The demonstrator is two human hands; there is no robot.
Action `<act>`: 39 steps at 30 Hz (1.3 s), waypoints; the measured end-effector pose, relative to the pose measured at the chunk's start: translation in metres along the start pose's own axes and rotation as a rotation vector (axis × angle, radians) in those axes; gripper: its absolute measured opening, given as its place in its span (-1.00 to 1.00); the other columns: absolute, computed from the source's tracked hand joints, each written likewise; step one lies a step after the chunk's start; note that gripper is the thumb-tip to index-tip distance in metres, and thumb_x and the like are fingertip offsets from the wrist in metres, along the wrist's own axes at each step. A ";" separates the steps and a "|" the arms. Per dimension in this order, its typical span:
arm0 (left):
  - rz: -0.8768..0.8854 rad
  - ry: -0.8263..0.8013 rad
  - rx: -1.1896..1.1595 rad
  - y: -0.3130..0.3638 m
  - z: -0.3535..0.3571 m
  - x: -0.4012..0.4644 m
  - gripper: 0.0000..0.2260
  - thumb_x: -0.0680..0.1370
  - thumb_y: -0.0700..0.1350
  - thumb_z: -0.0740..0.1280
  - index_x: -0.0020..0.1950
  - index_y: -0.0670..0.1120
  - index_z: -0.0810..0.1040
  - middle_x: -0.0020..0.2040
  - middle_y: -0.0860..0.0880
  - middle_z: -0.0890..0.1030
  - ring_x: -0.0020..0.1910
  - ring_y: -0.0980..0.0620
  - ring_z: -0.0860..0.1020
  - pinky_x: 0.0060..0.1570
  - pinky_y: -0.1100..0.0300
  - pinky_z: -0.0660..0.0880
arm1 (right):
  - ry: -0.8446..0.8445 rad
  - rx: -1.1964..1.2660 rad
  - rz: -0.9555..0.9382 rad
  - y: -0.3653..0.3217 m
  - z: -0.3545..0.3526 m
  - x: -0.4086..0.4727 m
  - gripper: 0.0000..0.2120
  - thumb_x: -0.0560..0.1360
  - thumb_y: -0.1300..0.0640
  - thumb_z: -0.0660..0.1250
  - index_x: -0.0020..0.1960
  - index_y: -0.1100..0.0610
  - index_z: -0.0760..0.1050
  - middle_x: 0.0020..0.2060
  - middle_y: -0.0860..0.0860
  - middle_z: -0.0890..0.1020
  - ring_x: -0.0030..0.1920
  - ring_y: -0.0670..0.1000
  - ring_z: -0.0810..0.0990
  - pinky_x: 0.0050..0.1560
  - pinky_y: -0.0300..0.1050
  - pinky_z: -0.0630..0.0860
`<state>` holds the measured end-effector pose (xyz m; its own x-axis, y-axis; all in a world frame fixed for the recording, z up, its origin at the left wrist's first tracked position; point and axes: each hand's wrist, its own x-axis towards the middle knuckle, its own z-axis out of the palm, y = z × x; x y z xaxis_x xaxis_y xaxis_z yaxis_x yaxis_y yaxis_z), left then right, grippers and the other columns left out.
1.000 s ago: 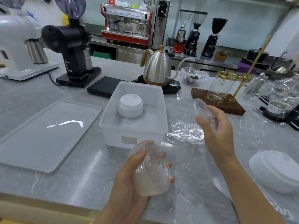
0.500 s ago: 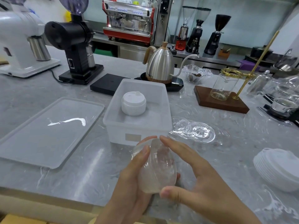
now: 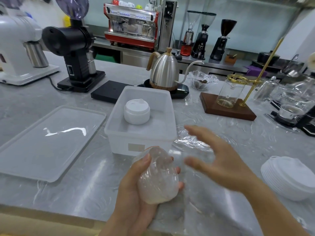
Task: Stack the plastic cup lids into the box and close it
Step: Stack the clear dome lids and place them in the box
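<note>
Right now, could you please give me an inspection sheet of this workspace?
Surface: grey marbled counter, glossy.
Job's things: open translucent box holding a stack of white lids; box cover flat to its left; stack of clear dome lids in the left hand; loose clear lids on the counter right of the box; pile of white lids far right.
Clutter: kettle, black grinder, white grinder, glass dripper stand.
Grippers: left hand gripping the dome lids; right hand open, blurred, empty.
Cables: black cord behind the black grinder.
Surroundings: red espresso machine on the back counter.
</note>
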<state>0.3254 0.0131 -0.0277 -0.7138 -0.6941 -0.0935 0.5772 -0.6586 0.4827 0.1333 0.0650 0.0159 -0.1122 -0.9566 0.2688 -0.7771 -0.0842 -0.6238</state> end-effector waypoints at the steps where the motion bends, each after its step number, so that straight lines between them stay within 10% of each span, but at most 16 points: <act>1: -0.007 0.013 0.009 0.000 0.001 0.000 -0.38 0.06 0.01 0.67 0.07 -0.13 0.65 0.08 -0.32 0.57 -0.01 -0.32 0.56 -0.13 -0.18 0.59 | 0.095 -0.053 -0.003 0.010 -0.003 0.010 -0.39 0.34 -0.25 0.46 0.36 -0.19 0.43 0.26 -0.32 0.50 0.27 -0.33 0.44 0.31 -0.32 0.38; 5: -0.019 0.017 0.050 0.001 0.005 0.000 -0.38 0.02 0.02 0.68 0.02 -0.13 0.68 0.07 -0.31 0.60 0.00 -0.32 0.56 -0.11 -0.22 0.59 | 0.135 -0.221 0.101 0.041 -0.008 0.052 -0.44 0.43 -0.01 0.49 0.38 -0.02 0.43 0.29 -0.15 0.50 0.28 -0.13 0.46 0.36 -0.16 0.34; 13: -0.038 0.010 0.064 0.002 0.003 0.001 -0.37 0.00 0.03 0.69 0.01 -0.12 0.69 0.08 -0.31 0.60 0.04 -0.33 0.56 -0.09 -0.24 0.58 | -0.087 -0.409 0.170 0.075 0.029 0.077 -0.14 0.28 -0.41 0.27 0.47 -0.03 0.31 0.43 -0.05 0.43 0.47 -0.03 0.31 0.53 0.12 0.03; 20: -0.030 -0.021 0.080 0.003 0.000 0.004 -0.35 0.06 0.04 0.67 0.09 -0.13 0.65 0.12 -0.31 0.57 0.06 -0.34 0.56 -0.06 -0.24 0.58 | 0.146 -0.329 0.172 0.070 0.006 0.064 -0.27 0.38 -0.21 0.46 0.46 -0.02 0.34 0.40 -0.06 0.43 0.43 0.02 0.28 0.41 -0.04 0.12; 26: -0.028 0.002 0.082 0.002 0.001 0.001 -0.37 0.02 0.02 0.68 0.03 -0.15 0.69 0.10 -0.32 0.59 0.04 -0.34 0.55 -0.09 -0.26 0.59 | 0.371 0.039 0.171 0.027 -0.022 0.032 -0.28 0.34 -0.27 0.42 0.44 -0.16 0.32 0.34 -0.17 0.45 0.26 -0.31 0.41 0.19 -0.34 0.34; 33: -0.008 -0.043 0.060 -0.002 -0.004 0.001 -0.30 0.30 0.05 0.57 0.32 -0.27 0.47 0.25 -0.37 0.48 0.17 -0.34 0.45 0.15 -0.23 0.40 | 0.132 0.203 0.020 -0.023 0.021 -0.032 -0.24 0.24 -0.20 0.44 0.42 -0.26 0.33 0.34 -0.21 0.49 0.35 -0.12 0.45 0.27 -0.17 0.41; 39: 0.040 -0.108 0.129 -0.004 -0.006 0.002 -0.52 0.34 0.07 0.53 0.19 -0.12 0.63 0.17 -0.22 0.62 0.12 -0.23 0.56 0.13 -0.19 0.45 | -0.002 0.194 0.055 -0.026 0.034 -0.039 -0.21 0.24 -0.25 0.45 0.43 -0.36 0.25 0.33 -0.30 0.45 0.38 -0.22 0.38 0.31 -0.24 0.34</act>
<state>0.3242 0.0130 -0.0348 -0.7336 -0.6793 0.0183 0.5551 -0.5835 0.5928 0.1796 0.0948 -0.0034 -0.1499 -0.9619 0.2286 -0.6361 -0.0832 -0.7671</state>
